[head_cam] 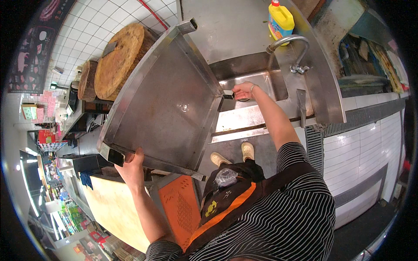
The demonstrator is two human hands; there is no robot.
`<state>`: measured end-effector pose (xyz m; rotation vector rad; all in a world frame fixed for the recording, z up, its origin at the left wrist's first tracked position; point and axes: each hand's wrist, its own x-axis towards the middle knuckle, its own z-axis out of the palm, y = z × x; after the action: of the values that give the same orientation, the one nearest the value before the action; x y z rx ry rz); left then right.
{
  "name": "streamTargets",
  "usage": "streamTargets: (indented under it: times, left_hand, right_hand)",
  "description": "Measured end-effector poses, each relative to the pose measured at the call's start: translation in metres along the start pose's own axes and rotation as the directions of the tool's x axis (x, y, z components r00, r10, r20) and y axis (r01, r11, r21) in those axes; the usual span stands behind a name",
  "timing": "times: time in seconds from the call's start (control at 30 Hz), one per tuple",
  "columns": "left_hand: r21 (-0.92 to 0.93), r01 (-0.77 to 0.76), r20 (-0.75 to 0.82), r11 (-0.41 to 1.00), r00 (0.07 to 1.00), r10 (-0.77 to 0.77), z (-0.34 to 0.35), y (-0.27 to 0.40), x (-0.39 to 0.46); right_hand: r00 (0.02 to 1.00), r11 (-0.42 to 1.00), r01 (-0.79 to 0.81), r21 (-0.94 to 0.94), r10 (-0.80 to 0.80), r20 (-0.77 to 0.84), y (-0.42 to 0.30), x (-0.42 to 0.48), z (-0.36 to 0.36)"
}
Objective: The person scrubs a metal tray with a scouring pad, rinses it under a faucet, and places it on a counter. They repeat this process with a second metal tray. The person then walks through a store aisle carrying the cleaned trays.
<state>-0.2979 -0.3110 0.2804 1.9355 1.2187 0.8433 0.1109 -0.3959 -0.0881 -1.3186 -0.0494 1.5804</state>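
Observation:
A large stainless-steel stand (pixel 163 91) with short square legs is tilted up before me, its underside facing me. My left hand (pixel 132 169) grips it at the near left corner, beside one hollow leg (pixel 112 155). At the opposite side my right hand (pixel 243 91) has its fingers closed around another short leg (pixel 228 94), above the steel sink (pixel 277 78). Part of the sink basin is hidden behind the stand. A curved faucet (pixel 303 49) rises over the basin, right of my right hand.
A yellow jug (pixel 281 21) with a red cap stands on the steel counter (pixel 225 29). Round wooden chopping blocks (pixel 120 65), one bearing a cleaver (pixel 109 49), are at the left. A flat metal piece (pixel 301 107) lies over the sink's edge. An orange panel (pixel 179 205) is below.

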Motion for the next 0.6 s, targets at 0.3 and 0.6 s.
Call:
streamTargets:
  times: [0.3, 0.6]
  left_hand:
    - [-0.074, 0.015, 0.011, 0.997, 1.0, -0.015, 0.0, 0.003, -0.003]
    - [-0.041, 0.057, 0.028, 0.998, 0.998, -0.056, 0.002, 0.007, 0.0]
  right_hand:
    - [0.997, 0.984, 0.043, -0.172, -0.052, -0.049, -0.005, -0.016, 0.011]
    - [0.999, 0.963, -0.009, -0.268, -0.003, -0.046, -0.006, -0.012, 0.01]
